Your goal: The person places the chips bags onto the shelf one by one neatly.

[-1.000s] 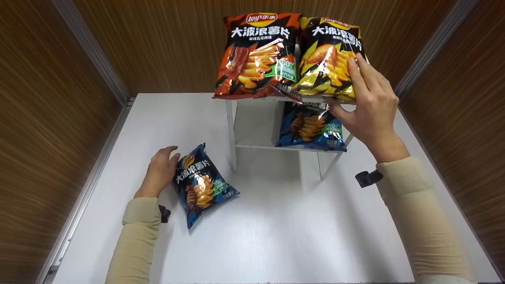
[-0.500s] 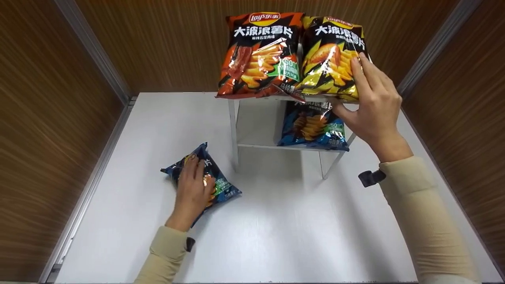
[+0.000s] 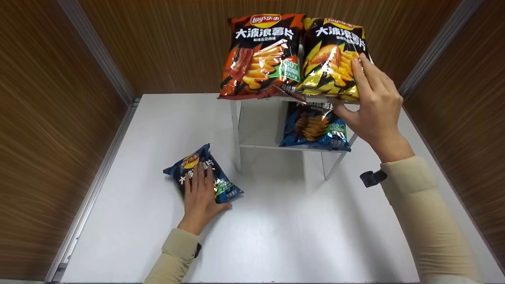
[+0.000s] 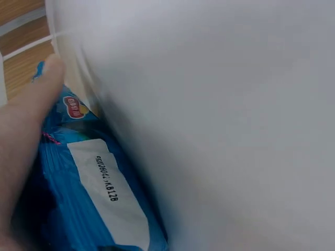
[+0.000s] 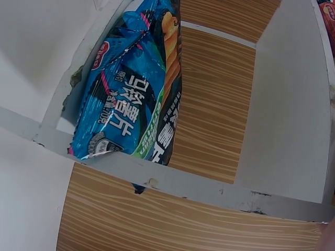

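Observation:
In the head view my left hand [image 3: 200, 203] lies on a blue potato chip bag [image 3: 190, 161] on the white surface. Its fingers stretch straight across the bag's front, and the thumb sticks out past the lower edge. The left wrist view shows that bag's blue back [image 4: 112, 193] beside the thumb. My right hand [image 3: 376, 98] touches the right side of a yellow chip bag [image 3: 333, 59] atop the rack, fingers nearly straight, thumb below the shelf edge. A red chip bag [image 3: 262, 59] stands to its left. On the lower shelf another blue chip bag [image 3: 313, 126] leans.
The white rack [image 3: 236, 130] stands on a white surface [image 3: 276, 236], walled by wood-grain panels [image 3: 181, 51] at back and sides. The right wrist view shows the lower shelf's chipped front edge [image 5: 209, 191].
My left hand has come from the blue bag's left side onto its front, then slid slightly toward me with fingers straightened and thumb spread. The right hand keeps its place on the yellow bag.

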`<move>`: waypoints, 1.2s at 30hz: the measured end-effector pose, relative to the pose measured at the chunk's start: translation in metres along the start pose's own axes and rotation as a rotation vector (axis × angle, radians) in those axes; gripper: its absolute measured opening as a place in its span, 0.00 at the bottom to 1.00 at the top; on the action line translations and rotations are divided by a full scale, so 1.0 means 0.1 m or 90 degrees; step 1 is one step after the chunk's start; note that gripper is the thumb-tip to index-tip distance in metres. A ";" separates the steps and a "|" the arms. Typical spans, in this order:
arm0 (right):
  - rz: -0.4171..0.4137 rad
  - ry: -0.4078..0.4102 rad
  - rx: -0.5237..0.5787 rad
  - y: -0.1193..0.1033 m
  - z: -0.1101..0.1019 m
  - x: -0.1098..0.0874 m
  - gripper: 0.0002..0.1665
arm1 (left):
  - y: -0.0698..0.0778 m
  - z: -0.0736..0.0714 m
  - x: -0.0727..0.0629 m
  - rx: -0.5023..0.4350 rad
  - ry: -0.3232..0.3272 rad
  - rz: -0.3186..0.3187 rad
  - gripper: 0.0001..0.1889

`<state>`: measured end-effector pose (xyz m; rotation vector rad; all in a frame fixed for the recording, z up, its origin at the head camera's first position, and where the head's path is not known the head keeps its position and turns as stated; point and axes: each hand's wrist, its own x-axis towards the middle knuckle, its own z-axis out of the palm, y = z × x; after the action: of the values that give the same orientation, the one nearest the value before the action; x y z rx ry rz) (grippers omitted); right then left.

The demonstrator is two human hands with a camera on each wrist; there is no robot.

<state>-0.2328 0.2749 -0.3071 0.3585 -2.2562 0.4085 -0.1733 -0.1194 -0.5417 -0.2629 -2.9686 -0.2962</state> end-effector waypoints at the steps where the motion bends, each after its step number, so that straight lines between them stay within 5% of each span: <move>1: -0.001 -0.002 -0.002 0.00 0.00 0.00 0.47 | 0.00 0.01 0.00 0.001 -0.001 -0.001 0.73; 18: -0.004 0.000 -0.017 0.03 -0.03 0.00 0.47 | 0.00 0.02 0.05 0.057 0.013 0.017 0.63; 36: -0.017 0.004 -0.010 0.01 -0.01 0.00 0.47 | -0.03 0.04 0.00 0.040 0.002 0.012 0.64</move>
<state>-0.2325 0.2758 -0.3066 0.3777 -2.2449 0.3766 -0.1740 -0.1211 -0.5458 -0.2824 -2.9647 -0.2003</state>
